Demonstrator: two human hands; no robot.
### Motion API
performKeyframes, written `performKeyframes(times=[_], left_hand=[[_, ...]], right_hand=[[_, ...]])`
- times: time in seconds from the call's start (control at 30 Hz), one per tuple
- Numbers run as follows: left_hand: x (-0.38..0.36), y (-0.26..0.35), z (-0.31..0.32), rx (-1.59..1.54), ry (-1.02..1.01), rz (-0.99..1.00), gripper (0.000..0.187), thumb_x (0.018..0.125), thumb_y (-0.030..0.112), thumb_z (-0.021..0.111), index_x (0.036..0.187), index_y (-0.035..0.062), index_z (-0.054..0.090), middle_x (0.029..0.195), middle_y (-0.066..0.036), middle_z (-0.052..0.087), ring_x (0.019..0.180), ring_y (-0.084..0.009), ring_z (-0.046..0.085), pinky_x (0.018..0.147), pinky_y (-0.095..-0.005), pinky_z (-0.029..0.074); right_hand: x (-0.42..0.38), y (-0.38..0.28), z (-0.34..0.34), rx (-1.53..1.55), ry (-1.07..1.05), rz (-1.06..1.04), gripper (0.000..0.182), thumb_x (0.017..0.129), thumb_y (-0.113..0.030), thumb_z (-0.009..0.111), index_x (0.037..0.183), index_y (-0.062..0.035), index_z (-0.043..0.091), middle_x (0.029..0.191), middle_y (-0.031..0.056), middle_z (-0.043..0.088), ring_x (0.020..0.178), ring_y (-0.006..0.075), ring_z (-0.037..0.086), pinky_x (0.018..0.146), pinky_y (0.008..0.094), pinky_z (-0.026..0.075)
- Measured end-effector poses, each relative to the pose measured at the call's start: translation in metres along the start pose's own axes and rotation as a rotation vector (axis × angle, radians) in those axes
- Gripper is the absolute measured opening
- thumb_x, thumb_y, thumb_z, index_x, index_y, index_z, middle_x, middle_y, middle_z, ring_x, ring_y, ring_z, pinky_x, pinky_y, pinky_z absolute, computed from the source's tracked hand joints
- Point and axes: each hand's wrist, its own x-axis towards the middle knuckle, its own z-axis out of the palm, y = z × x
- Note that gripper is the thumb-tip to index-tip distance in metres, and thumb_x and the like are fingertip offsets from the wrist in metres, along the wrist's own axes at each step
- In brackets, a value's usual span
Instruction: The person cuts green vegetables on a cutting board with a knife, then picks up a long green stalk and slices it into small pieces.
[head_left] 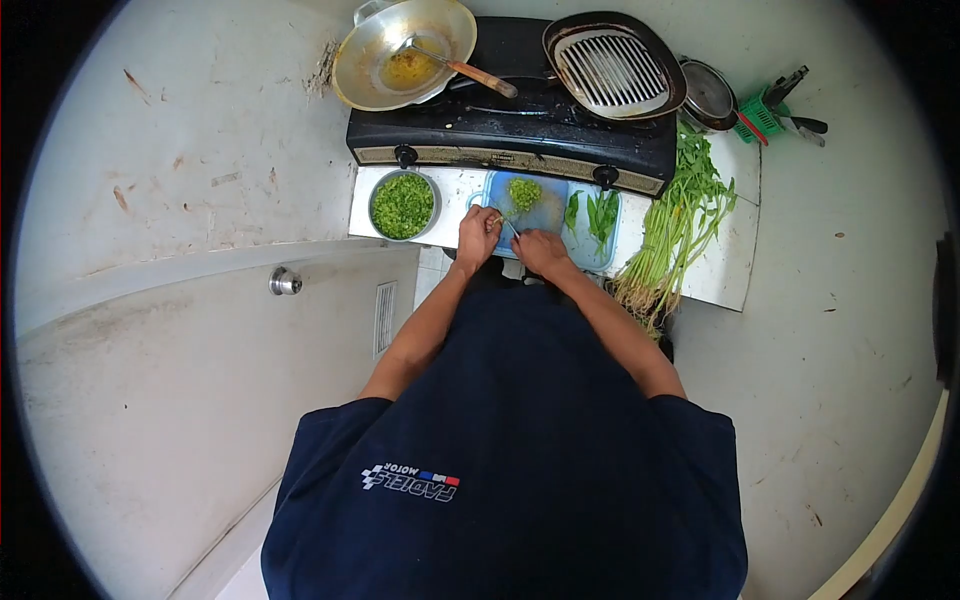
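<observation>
My right hand (541,252) is closed around a knife (511,228), whose short blade points up and left over the blue cutting board (556,250). Just left of the blade, my left hand (479,236) is closed, its fingertips pinching something small, perhaps a piece of green stem, too small to name. A little heap of chopped greens (524,194) lies on the board beyond both hands. On the board's right part rest several loose green leaves (602,214). To the left of the board stands a round metal bowl (436,208) full of chopped greens (402,206).
Behind the board is a black gas stove (500,130) with a wok (350,75) holding a wooden-handled spatula (484,80), and a grill pan (612,72). A lidded pot (706,98) and green basket (762,118) with utensils stand right. Long-stemmed rooted greens (672,232) overhang the counter edge.
</observation>
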Motion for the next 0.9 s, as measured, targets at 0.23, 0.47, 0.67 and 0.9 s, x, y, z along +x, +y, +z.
performKeyframes(times=[0.23, 0.47, 0.67, 0.9], left_hand=[[0.002, -0.003, 0.002, -0.070, 0.007, -0.054, 0.010, 0.084, -0.002, 0.073, 0.092, -0.0028, 0.068, 0.087, -0.014, 0.061, 0.072, -0.0244, 0.066, 0.069, -0.0337, 0.056], [0.001, -0.006, -0.001, -0.053, -0.002, 0.039, 0.010, 0.084, -0.002, 0.073, 0.094, -0.0030, 0.069, 0.086, -0.014, 0.060, 0.071, -0.0234, 0.065, 0.068, -0.0330, 0.056], [0.000, -0.009, 0.001, -0.048, -0.005, 0.024, 0.013, 0.083, -0.001, 0.072, 0.095, -0.0021, 0.071, 0.087, -0.014, 0.060, 0.073, -0.0240, 0.066, 0.069, -0.0339, 0.056], [-0.002, -0.002, 0.000, -0.063, 0.008, -0.012, 0.012, 0.084, -0.001, 0.071, 0.096, -0.0022, 0.071, 0.089, -0.014, 0.061, 0.074, -0.0241, 0.066, 0.071, -0.0346, 0.056]], right_hand=[[-0.025, 0.005, -0.012, -0.009, -0.057, 0.020, 0.042, 0.102, -0.034, 0.053, 0.090, -0.0013, 0.076, 0.091, 0.0205, 0.076, 0.086, 0.0382, 0.074, 0.080, 0.0495, 0.059], [-0.009, 0.013, 0.004, -0.021, 0.063, 0.001, 0.047, 0.104, -0.038, 0.052, 0.088, 0.0002, 0.074, 0.084, 0.0234, 0.074, 0.081, 0.0412, 0.073, 0.075, 0.0506, 0.059], [-0.012, 0.006, -0.006, 0.001, 0.008, 0.006, 0.047, 0.105, -0.038, 0.051, 0.091, 0.0017, 0.073, 0.084, 0.0244, 0.073, 0.082, 0.0414, 0.073, 0.075, 0.0504, 0.059], [-0.014, 0.002, -0.006, 0.031, -0.009, 0.012, 0.048, 0.105, -0.038, 0.050, 0.093, 0.0027, 0.072, 0.088, 0.0254, 0.074, 0.085, 0.0416, 0.073, 0.079, 0.0510, 0.058]])
